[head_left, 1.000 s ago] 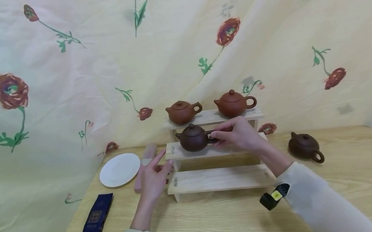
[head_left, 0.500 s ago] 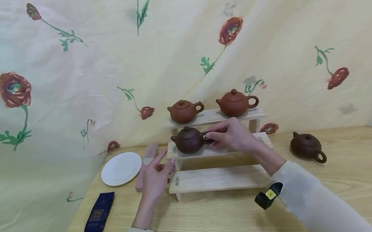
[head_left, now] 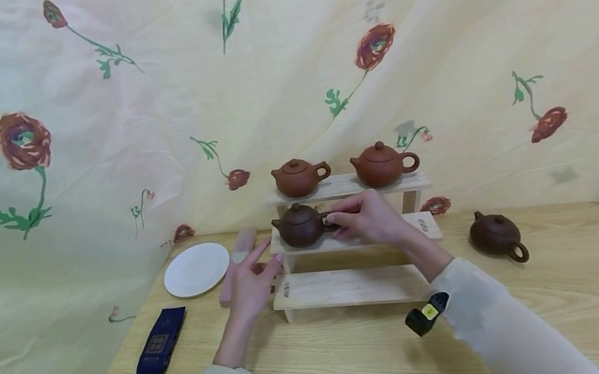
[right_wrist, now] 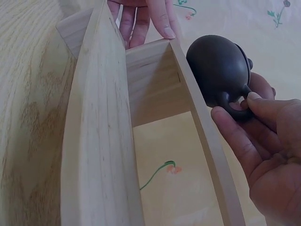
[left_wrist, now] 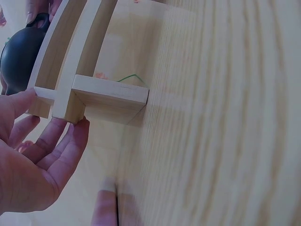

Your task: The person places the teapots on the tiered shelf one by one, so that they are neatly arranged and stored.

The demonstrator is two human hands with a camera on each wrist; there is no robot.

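A dark brown teapot [head_left: 300,227] sits at the left end of the middle tier of a pale wooden three-tier stand [head_left: 353,288]. My right hand [head_left: 368,220] pinches its handle between thumb and fingers, as the right wrist view also shows the dark teapot [right_wrist: 218,66] beside the tier's edge. My left hand [head_left: 250,284] touches the stand's left end, its fingertips [left_wrist: 77,125] resting against the ends of the tiers. Two reddish-brown teapots, one on the left [head_left: 298,178] and one on the right [head_left: 380,165], stand on the top tier.
Another dark brown teapot [head_left: 496,236] lies tilted on the wooden table [head_left: 330,362] to the right. Left of the stand are a white plate [head_left: 196,270], a dark blue packet [head_left: 160,343] and a pinkish long object [head_left: 243,243]. A flowered cloth [head_left: 141,108] hangs behind.
My right hand has slid the dark teapot leftward along the middle tier toward its left end. The left hand has stayed at the stand's side.
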